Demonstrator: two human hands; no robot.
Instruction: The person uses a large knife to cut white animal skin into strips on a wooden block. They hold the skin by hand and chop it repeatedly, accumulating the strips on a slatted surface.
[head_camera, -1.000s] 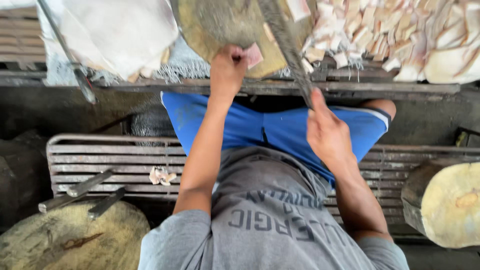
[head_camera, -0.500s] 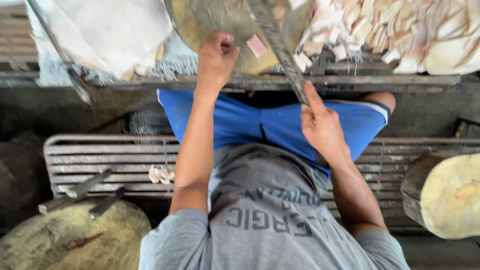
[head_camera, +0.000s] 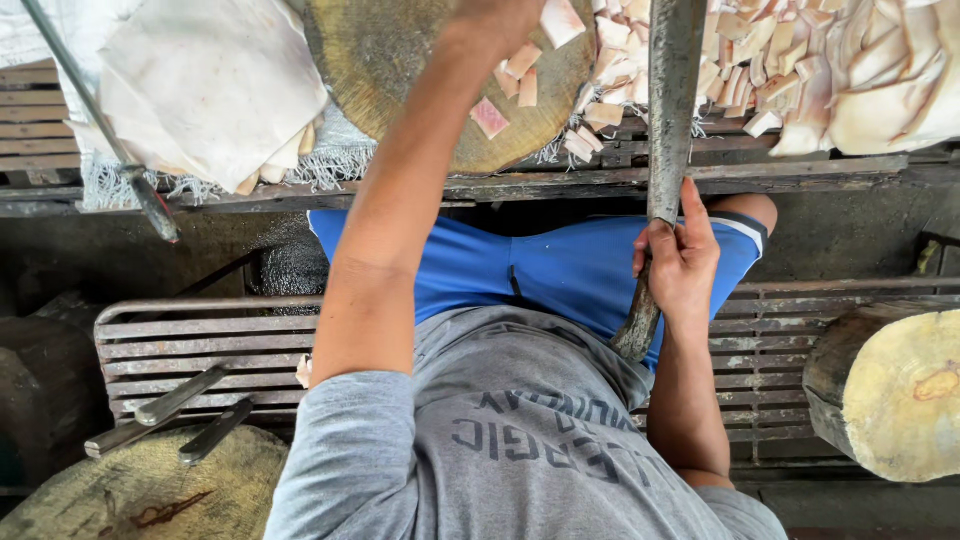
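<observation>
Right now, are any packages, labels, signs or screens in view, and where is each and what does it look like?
No packages, signs or screens.
Shirt print: dark blocky lettering across the chest of the grey T-shirt, bottom centre, seen upside down.
White sacks: plain folded pale cloth, top left, beside the round chopping block, unmarked.

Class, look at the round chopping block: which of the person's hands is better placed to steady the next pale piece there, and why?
Probably the left hand: it reaches over the round chopping block beside the pale cut pieces. The right hand grips the cleaver.
</observation>
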